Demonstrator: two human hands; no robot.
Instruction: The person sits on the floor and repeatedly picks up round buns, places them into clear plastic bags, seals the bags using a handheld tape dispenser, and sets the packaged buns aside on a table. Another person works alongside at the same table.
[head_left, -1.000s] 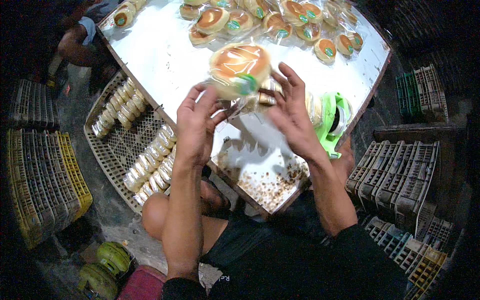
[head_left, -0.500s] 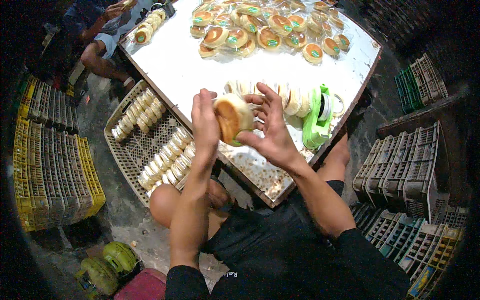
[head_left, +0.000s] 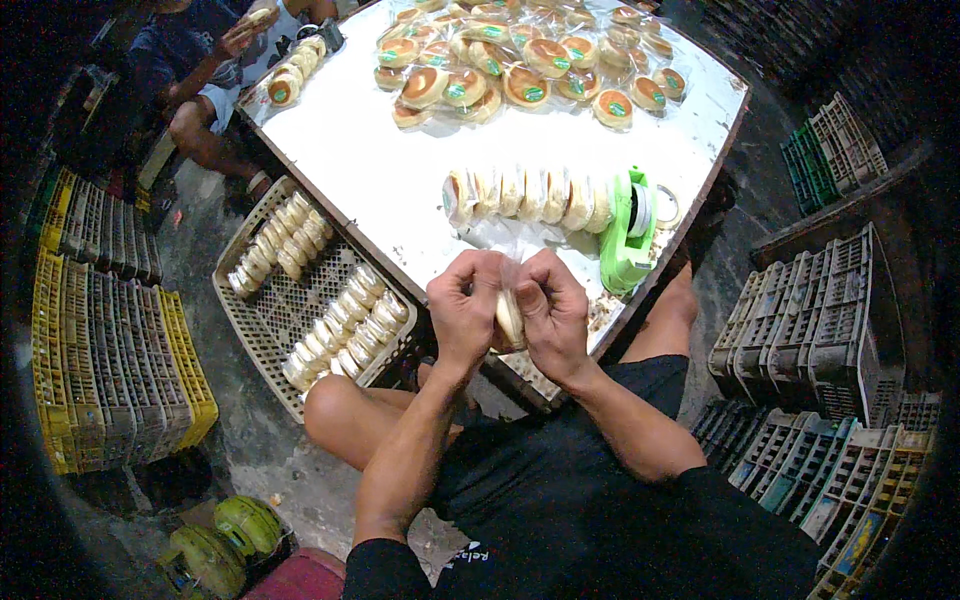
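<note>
My left hand (head_left: 468,305) and my right hand (head_left: 550,315) are closed on a bagged bun (head_left: 508,315), held on edge near the table's front corner, with fingers pinching the clear plastic. Just beyond them a row of bagged buns (head_left: 528,195) stands on edge on the white table (head_left: 360,140). A green tape dispenser (head_left: 626,250) stands at that row's right end. At the far side lies a pile of bagged buns with green labels (head_left: 525,85); another short row (head_left: 285,85) is at the far left.
A plastic tray (head_left: 240,320) of bagged buns is left of my legs. Stacked crates stand left (head_left: 120,370) and right (head_left: 790,320). Another person (head_left: 195,70) sits at upper left, a bun in their hand. Green cylinders (head_left: 240,525) lie at lower left.
The bun came down toward me and turned from face-up to edge-on. My hands moved closer together and lower, their fingers now closed on the bag.
</note>
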